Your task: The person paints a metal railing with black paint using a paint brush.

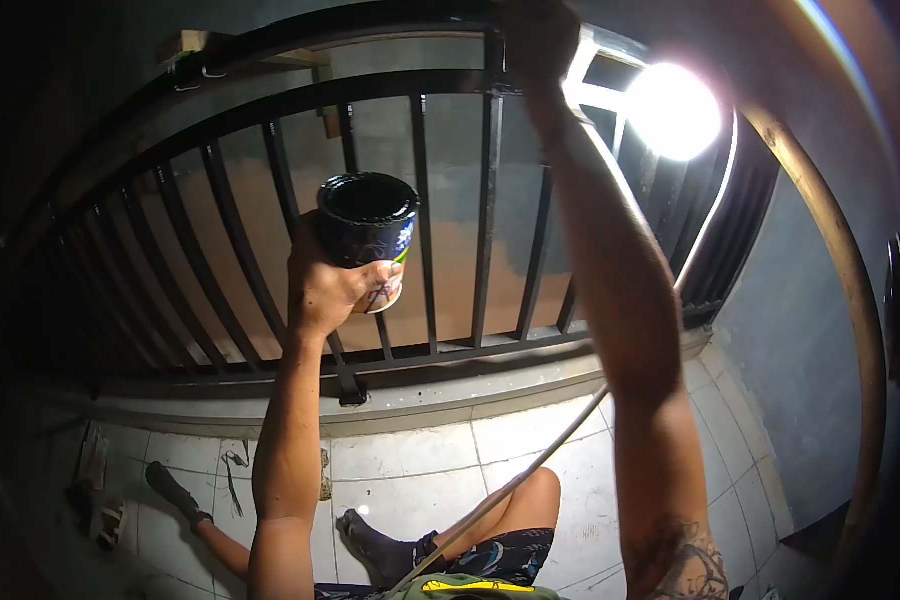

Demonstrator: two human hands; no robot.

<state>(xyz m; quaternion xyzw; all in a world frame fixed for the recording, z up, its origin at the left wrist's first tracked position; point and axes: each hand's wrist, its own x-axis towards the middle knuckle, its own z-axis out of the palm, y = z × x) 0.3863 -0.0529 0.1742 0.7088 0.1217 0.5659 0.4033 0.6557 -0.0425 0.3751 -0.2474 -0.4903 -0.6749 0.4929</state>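
Obs.: left hand (335, 290) was raised at chest height in front of the black railing (485, 200), fingers wrapped round the lower half of a dark cup (368, 215). The cup was held upright with its open mouth up, just before the bars; a light printed label showed beneath the fingers.

Right arm was stretched up and forward, with the right hand (540, 40) at the railing's top rail. The hand was in shadow, so I could not tell how its fingers were set.

A bright lamp (675, 110) glared just right of that arm. Below lay a white tiled floor (410, 480). A thin pale rod (530, 465) ran diagonally across the person's bent leg (515, 510).
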